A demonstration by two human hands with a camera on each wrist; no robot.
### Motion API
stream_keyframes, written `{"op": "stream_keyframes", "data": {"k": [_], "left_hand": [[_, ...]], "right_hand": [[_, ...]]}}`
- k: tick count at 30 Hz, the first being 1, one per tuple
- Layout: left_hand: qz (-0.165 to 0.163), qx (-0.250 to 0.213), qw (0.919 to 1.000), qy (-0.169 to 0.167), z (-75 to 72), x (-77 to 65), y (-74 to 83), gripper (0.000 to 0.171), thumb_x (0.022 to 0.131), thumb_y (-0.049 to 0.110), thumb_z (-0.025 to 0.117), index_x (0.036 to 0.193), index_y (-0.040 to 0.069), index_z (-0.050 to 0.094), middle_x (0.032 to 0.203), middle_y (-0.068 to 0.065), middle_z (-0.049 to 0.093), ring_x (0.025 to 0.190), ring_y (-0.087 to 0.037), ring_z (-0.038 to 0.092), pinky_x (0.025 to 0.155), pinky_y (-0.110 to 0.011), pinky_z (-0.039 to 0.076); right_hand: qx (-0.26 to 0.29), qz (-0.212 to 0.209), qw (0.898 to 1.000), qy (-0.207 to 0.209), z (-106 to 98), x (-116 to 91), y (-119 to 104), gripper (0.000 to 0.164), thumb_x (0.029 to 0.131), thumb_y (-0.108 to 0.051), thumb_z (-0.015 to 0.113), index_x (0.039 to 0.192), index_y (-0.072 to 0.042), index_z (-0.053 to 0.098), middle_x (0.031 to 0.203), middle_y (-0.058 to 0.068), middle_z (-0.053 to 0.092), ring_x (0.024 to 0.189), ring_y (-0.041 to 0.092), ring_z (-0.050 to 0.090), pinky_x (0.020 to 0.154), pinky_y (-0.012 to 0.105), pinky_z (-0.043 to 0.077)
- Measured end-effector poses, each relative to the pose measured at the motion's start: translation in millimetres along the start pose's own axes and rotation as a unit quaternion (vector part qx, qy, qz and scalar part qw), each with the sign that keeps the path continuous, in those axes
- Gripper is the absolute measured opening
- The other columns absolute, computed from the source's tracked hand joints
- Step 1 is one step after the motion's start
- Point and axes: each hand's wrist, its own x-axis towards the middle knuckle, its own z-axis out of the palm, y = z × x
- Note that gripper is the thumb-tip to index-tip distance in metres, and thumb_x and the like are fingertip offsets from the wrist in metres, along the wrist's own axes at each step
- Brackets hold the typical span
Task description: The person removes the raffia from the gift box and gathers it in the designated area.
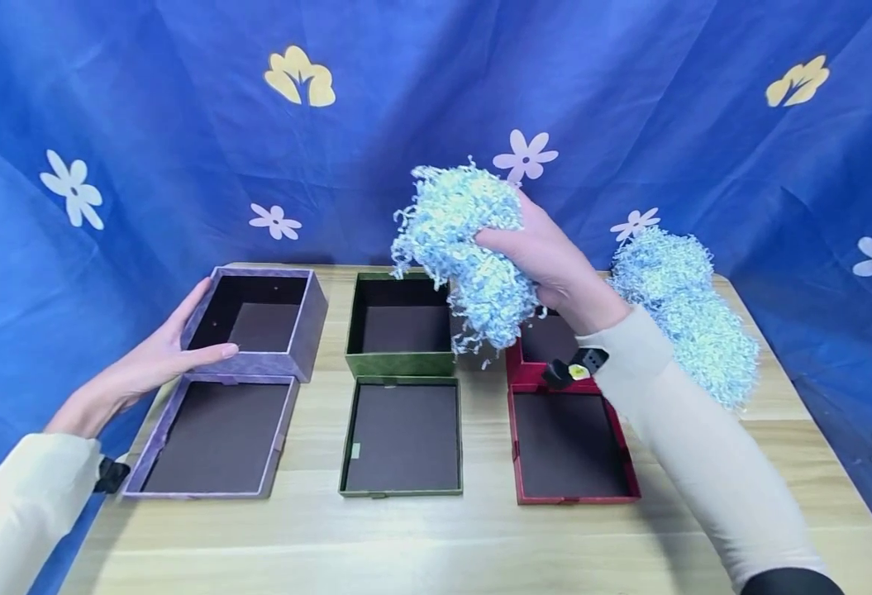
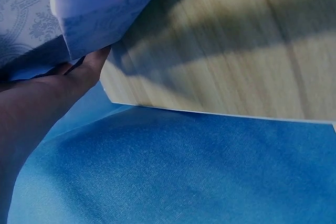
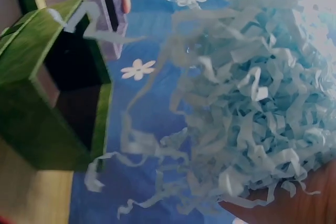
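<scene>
My right hand (image 1: 555, 256) grips a big clump of pale blue shredded paper (image 1: 458, 223), raised above the table between the green box (image 1: 398, 364) and the red box (image 1: 517, 373). Loose strands dangle from the clump; in the right wrist view the shredded paper (image 3: 257, 103) fills the right side. At the far left, my left hand (image 1: 149, 355) holds an open purple box (image 1: 315, 322), thumb along the front rim and fingers against its left side. The green box stands open with its dark inside showing. The right arm and the paper partly hide the red box.
In front of the boxes lie a purple lid (image 1: 220, 438), a green lid (image 1: 406, 438) and a red lid (image 1: 569, 446), hollow sides up. More blue shredded paper (image 1: 684, 314) is heaped at the back right of the wooden table (image 1: 406, 545). Behind hangs a blue flowered cloth (image 1: 406, 99).
</scene>
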Motion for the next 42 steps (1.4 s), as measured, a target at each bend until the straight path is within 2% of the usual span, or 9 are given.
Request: {"op": "stream_keyframes", "data": {"k": [6, 10, 13, 25, 28, 33, 37, 40, 42], "left_hand": [[-0.002, 0.001, 1.0000, -0.004, 1.0, 0.5, -4.0, 0.111, 0.108, 0.023, 0.070, 0.171, 0.043, -0.019, 0.178, 0.012, -0.025, 0.161, -0.030, -0.026, 0.115, -0.084, -0.008], [0.000, 0.002, 1.0000, -0.004, 0.3, 1.5, -6.4, 0.111, 0.108, 0.023, 0.070, 0.171, 0.043, -0.019, 0.178, 0.013, -0.025, 0.161, -0.029, -0.026, 0.115, -0.084, -0.008], [0.000, 0.002, 0.9999, -0.011, -1.2, 0.6, -6.4, 0.110, 0.109, 0.023, 0.069, 0.170, 0.047, -0.019, 0.177, 0.016, -0.025, 0.161, -0.029, -0.027, 0.114, -0.086, -0.006], [0.000, 0.000, 0.9998, -0.020, -3.3, -4.3, -1.1, 0.108, 0.109, 0.022, 0.067, 0.167, 0.053, -0.018, 0.175, 0.021, -0.025, 0.159, -0.027, -0.029, 0.115, -0.085, -0.006], [0.000, 0.001, 0.9998, -0.022, -1.9, -1.8, -0.3, 0.108, 0.109, 0.023, 0.068, 0.167, 0.055, -0.018, 0.174, 0.024, -0.025, 0.159, -0.027, -0.029, 0.115, -0.085, -0.005], [-0.003, 0.010, 0.9997, -0.024, -1.1, 1.4, -0.3, 0.108, 0.109, 0.026, 0.068, 0.166, 0.056, -0.019, 0.174, 0.024, -0.025, 0.159, -0.028, -0.028, 0.114, -0.086, -0.003], [-0.011, 0.015, 0.9995, -0.026, -2.6, 2.5, -2.5, 0.108, 0.109, 0.026, 0.068, 0.165, 0.058, -0.020, 0.174, 0.024, -0.026, 0.159, -0.028, -0.029, 0.113, -0.087, -0.003], [-0.007, 0.012, 0.9995, -0.029, -4.3, 2.5, -3.6, 0.107, 0.110, 0.024, 0.066, 0.165, 0.057, -0.020, 0.174, 0.024, -0.026, 0.159, -0.028, -0.030, 0.112, -0.088, -0.004], [-0.003, 0.009, 0.9995, -0.031, -5.4, 2.3, -3.8, 0.107, 0.110, 0.023, 0.066, 0.166, 0.056, -0.020, 0.174, 0.024, -0.025, 0.159, -0.028, -0.029, 0.112, -0.088, -0.004]], "right_hand": [[-0.051, 0.032, 0.997, 0.054, -34.6, -28.4, 0.5, 0.078, 0.105, 0.000, 0.059, 0.174, -0.019, 0.029, 0.168, 0.009, 0.041, 0.128, 0.018, 0.053, 0.102, 0.033, 0.051], [-0.101, 0.106, 0.980, 0.133, -58.5, -52.7, -3.4, 0.095, 0.107, -0.015, 0.065, 0.177, -0.022, 0.000, 0.183, 0.001, 0.002, 0.162, 0.027, 0.013, 0.128, 0.056, 0.019], [-0.125, 0.152, 0.963, 0.182, -79.8, -71.1, -4.8, 0.110, 0.107, -0.026, 0.068, 0.172, -0.026, -0.021, 0.178, -0.005, -0.026, 0.163, 0.025, -0.016, 0.129, 0.061, -0.002], [-0.164, 0.187, 0.939, 0.236, -159.5, -146.6, 10.2, 0.107, 0.112, -0.034, 0.056, 0.162, -0.022, -0.038, 0.169, 0.005, -0.043, 0.155, 0.035, -0.031, 0.123, 0.069, -0.008], [-0.163, 0.151, 0.946, 0.236, -182.8, -166.9, 20.0, 0.098, 0.114, -0.025, 0.055, 0.169, -0.020, -0.026, 0.175, 0.003, -0.033, 0.158, 0.029, -0.026, 0.126, 0.060, -0.009], [-0.207, 0.147, 0.938, 0.234, -217.3, -203.1, 36.6, 0.088, 0.116, -0.028, 0.056, 0.175, -0.031, -0.009, 0.181, 0.002, -0.015, 0.161, 0.024, -0.011, 0.125, 0.041, 0.019], [-0.245, 0.143, 0.922, 0.262, -234.5, -226.4, 51.7, 0.087, 0.116, -0.030, 0.055, 0.175, -0.028, -0.010, 0.181, 0.007, -0.016, 0.162, 0.031, -0.014, 0.130, 0.052, 0.003], [-0.294, 0.149, 0.904, 0.273, -247.3, -240.8, 65.6, 0.089, 0.115, -0.032, 0.055, 0.176, -0.022, -0.009, 0.180, 0.021, -0.007, 0.149, 0.030, 0.040, 0.116, 0.045, 0.046], [-0.313, 0.145, 0.899, 0.270, -256.5, -249.0, 77.4, 0.088, 0.115, -0.031, 0.058, 0.177, -0.019, -0.002, 0.179, 0.019, 0.009, 0.131, 0.011, 0.051, 0.090, 0.025, 0.056]]}}
